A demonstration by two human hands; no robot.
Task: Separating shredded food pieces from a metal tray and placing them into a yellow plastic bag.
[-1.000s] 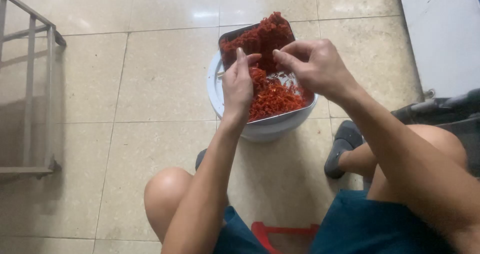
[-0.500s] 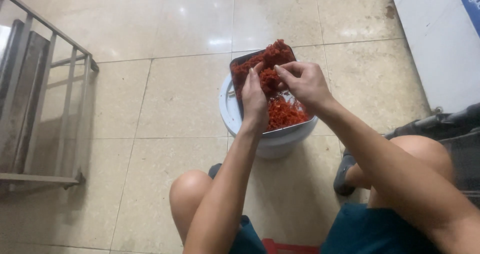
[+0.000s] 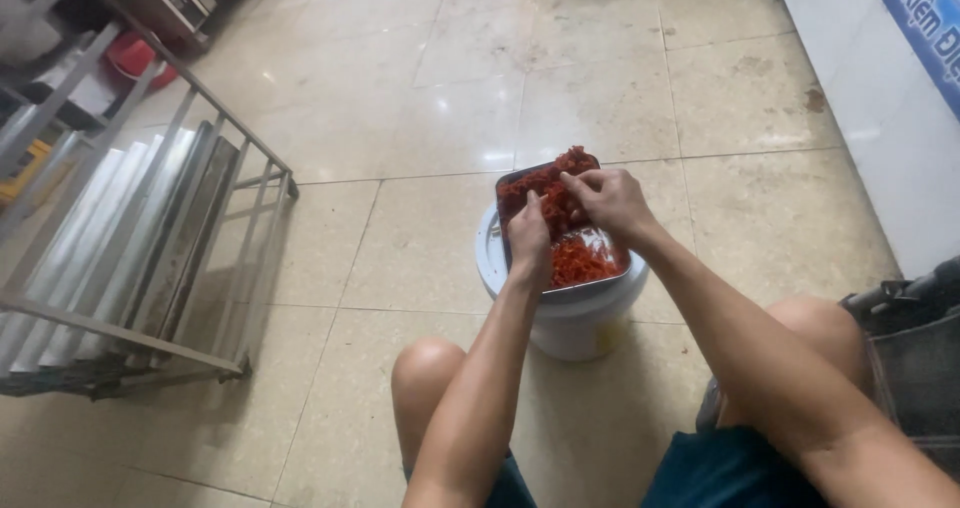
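Note:
A dark rectangular tray (image 3: 620, 270) full of red shredded food (image 3: 585, 258) rests on top of a white bucket (image 3: 575, 323) on the tiled floor. My left hand (image 3: 529, 236) is over the tray's left side, its fingers pinched on a bit of the red shreds. My right hand (image 3: 612, 200) is over the tray's far end, with fingertips pinching the same clump of shreds (image 3: 555, 193). Both forearms reach forward from my bare knees.
A metal rack (image 3: 130, 258) with grey sheets lies tilted at the left. A red bowl (image 3: 135, 56) sits at the far left corner. A white wall panel (image 3: 880, 98) runs along the right, and a dark object (image 3: 915, 338) lies by my right knee.
The view has pulled back and turned, bringing the metal rack further into sight. Both hands stay over the tray, still pinching the red shreds.

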